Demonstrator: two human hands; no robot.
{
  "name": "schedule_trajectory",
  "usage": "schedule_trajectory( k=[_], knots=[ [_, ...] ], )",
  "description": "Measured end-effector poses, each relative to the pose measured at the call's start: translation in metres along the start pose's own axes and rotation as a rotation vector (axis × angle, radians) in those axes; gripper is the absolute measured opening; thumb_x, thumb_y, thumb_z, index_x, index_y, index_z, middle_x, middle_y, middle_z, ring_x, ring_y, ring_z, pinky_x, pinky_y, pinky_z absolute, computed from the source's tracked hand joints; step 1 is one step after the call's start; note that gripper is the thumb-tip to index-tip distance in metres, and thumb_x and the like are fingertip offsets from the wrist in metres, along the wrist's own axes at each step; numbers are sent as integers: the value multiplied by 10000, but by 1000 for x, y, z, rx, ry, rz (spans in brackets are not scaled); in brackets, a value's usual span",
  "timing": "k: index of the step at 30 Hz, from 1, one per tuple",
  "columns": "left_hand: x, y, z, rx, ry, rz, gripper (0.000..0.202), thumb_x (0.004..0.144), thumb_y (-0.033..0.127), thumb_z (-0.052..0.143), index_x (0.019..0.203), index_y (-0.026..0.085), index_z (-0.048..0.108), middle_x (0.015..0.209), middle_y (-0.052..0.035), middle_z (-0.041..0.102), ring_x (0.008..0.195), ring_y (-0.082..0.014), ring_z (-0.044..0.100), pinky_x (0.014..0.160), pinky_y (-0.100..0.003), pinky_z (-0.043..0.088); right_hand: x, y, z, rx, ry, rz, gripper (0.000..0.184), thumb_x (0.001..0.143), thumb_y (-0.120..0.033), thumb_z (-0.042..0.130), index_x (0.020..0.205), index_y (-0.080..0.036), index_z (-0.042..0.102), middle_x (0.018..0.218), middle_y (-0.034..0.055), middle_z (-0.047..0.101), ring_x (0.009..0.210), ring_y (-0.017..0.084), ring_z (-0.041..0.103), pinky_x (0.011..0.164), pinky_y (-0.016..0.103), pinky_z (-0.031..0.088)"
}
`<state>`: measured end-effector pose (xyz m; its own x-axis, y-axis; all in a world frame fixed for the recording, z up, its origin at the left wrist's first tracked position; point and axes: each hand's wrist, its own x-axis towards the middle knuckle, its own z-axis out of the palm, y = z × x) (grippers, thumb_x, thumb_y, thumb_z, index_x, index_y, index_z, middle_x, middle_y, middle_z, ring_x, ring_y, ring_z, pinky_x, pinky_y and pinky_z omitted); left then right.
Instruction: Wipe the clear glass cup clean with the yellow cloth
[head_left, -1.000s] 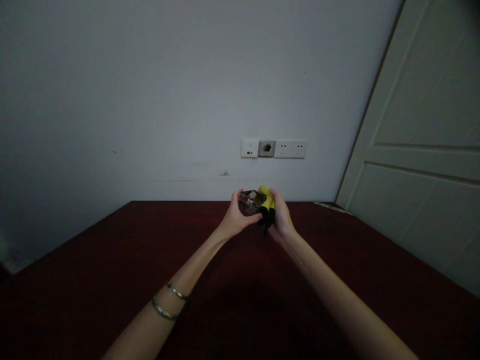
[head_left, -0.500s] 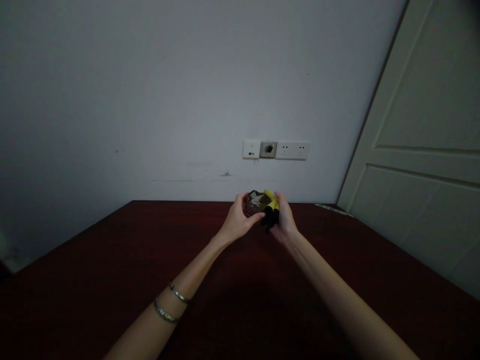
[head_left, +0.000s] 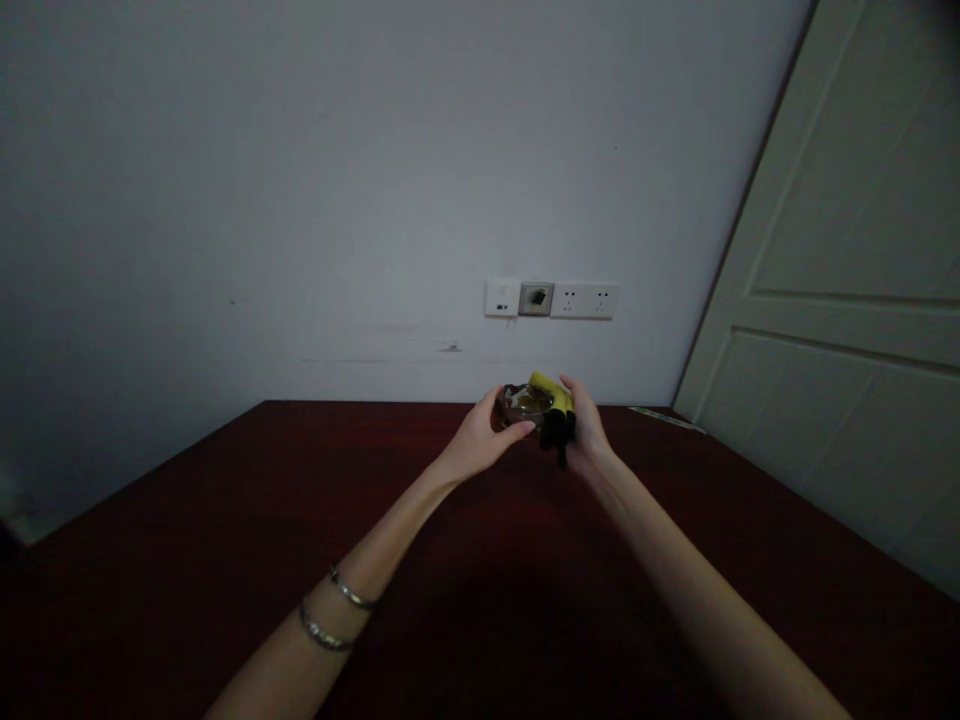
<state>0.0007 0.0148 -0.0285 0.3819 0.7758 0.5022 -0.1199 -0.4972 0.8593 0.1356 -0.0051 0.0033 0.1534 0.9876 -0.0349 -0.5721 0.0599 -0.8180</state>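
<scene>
My left hand (head_left: 480, 440) is closed around the left side of a brownish see-through glass dish (head_left: 526, 399), thumb along its near edge. My right hand (head_left: 588, 425) holds a yellow-and-black bundle (head_left: 559, 398); its kind is unclear. The bundle has thick rounded yellow parts above and black parts hanging below. It is pressed against the right side of the dish, or very close to it. Both things are held up above the far part of the dark red table (head_left: 360, 500). Most of the right fingers are hidden behind the bundle.
A pale wall stands behind the table, with a row of socket plates (head_left: 583, 300) beyond my hands. To the right is a panelled door (head_left: 840, 340). A thin flat strip (head_left: 666, 418) lies at the table's far right corner. Two bracelets (head_left: 324, 630) circle my left forearm.
Both hands have shifted a little to the right with the dish and the bundle. The bundle's yellow part is tilted differently, and more of it shows.
</scene>
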Motion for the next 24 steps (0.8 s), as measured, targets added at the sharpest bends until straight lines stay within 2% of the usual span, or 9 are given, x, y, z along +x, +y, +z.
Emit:
schedule_trajectory(
  k=[3, 5, 9, 16, 18, 20, 22, 24],
  knots=[
    [2, -1, 0, -47, -10, -11, 515, 620, 276, 783, 1052, 127, 545, 1091, -122, 624, 1003, -228, 593, 954, -420, 422, -4, -5, 1, -42, -11, 33, 344, 866, -361, 401, 707, -151, 622, 471, 21, 599, 342, 127, 456, 318, 237, 287],
    [3, -2, 0, -69, -4, -22, 503, 623, 300, 784, 1029, 124, 544, 1070, -118, 628, 975, -217, 598, 921, -403, 439, -8, -5, 4, -59, -18, 53, 354, 867, -374, 396, 709, -155, 624, 454, 14, 581, 335, 126, 430, 322, 241, 285],
    [3, 0, 1, -74, 38, -16, 529, 644, 336, 770, 1050, 127, 503, 1062, -118, 620, 972, -214, 592, 908, -386, 442, -13, -2, 9, -45, -25, 66, 343, 867, -382, 393, 747, -163, 628, 440, -7, 539, 363, 127, 420, 384, 248, 362],
    [3, 4, 6, -6, 221, 16, 588, 663, 432, 733, 1068, 123, 439, 1081, -150, 596, 990, -250, 577, 915, -432, 429, -15, 11, 18, 173, -80, -96, 284, 892, -349, 410, 792, -170, 606, 628, -7, 632, 531, 119, 554, 546, 222, 477],
    [1, 7, 6, -29, 187, 33, 592, 682, 439, 717, 1098, 127, 435, 1119, -148, 589, 1039, -257, 564, 955, -433, 406, -15, 11, 18, 165, -79, -121, 291, 895, -353, 410, 793, -170, 611, 623, -10, 629, 528, 117, 553, 541, 221, 479],
    [-2, 11, 5, -61, 106, 62, 537, 738, 428, 667, 1133, 137, 449, 1171, -131, 577, 1116, -253, 531, 1003, -413, 374, -14, 7, 14, 125, -60, -121, 312, 896, -367, 402, 781, -170, 614, 577, -10, 608, 477, 115, 526, 479, 223, 453],
    [-4, 12, 3, -98, 13, 73, 457, 794, 402, 608, 1150, 146, 478, 1204, -115, 570, 1169, -247, 500, 1034, -401, 353, -11, 1, 9, 65, -35, -88, 352, 899, -398, 380, 757, -175, 613, 503, -8, 568, 401, 113, 473, 388, 225, 386],
    [-4, 9, 2, -140, -26, 62, 448, 786, 366, 623, 1156, 150, 491, 1226, -120, 564, 1187, -250, 493, 1045, -414, 346, -6, -4, 3, 13, -2, -41, 385, 893, -442, 374, 724, -184, 605, 444, -9, 529, 342, 106, 415, 325, 225, 310]
  ],
)
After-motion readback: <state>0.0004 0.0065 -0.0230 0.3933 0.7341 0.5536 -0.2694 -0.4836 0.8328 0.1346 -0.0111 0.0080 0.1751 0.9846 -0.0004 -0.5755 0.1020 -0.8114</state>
